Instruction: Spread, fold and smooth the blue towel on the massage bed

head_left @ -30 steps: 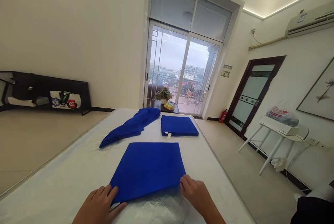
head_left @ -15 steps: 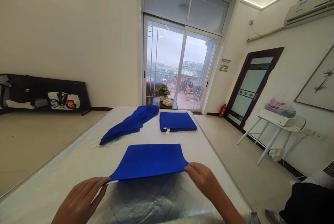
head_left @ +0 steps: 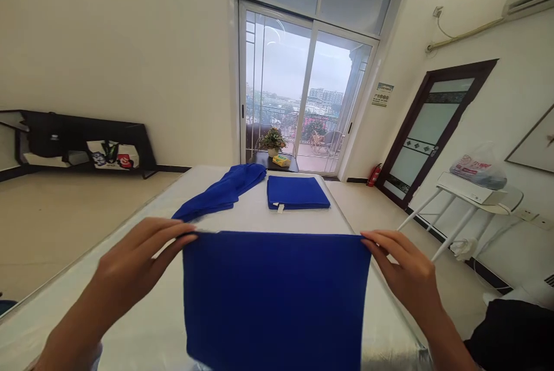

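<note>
A blue cloth (head_left: pixel 277 296) hangs upright in front of me, its top edge drawn straight between my hands. My left hand (head_left: pixel 142 247) pinches the top left corner, where a bit of white label shows. Its top right corner is pinched by my right hand (head_left: pixel 402 258). Beyond it, on the plastic-covered mattress (head_left: pixel 147 307), lies a neat stack of folded blue cloths (head_left: pixel 298 191) with a white tag. Left of that stack is a loose, elongated pile of blue cloths (head_left: pixel 220 192).
Past the mattress stands a small dark table (head_left: pixel 259 160) with a potted plant (head_left: pixel 272 140) and a yellow packet (head_left: pixel 281 160). To the right is a white chair (head_left: pixel 476 203) bearing a box and a plastic bag (head_left: pixel 478 172). A black shelf (head_left: pixel 86 128) stands left.
Both hands have lifted the blue cloth from near the mattress and moved farther apart. It now hangs upright, where before it lay slanted away from me. The view has shifted slightly.
</note>
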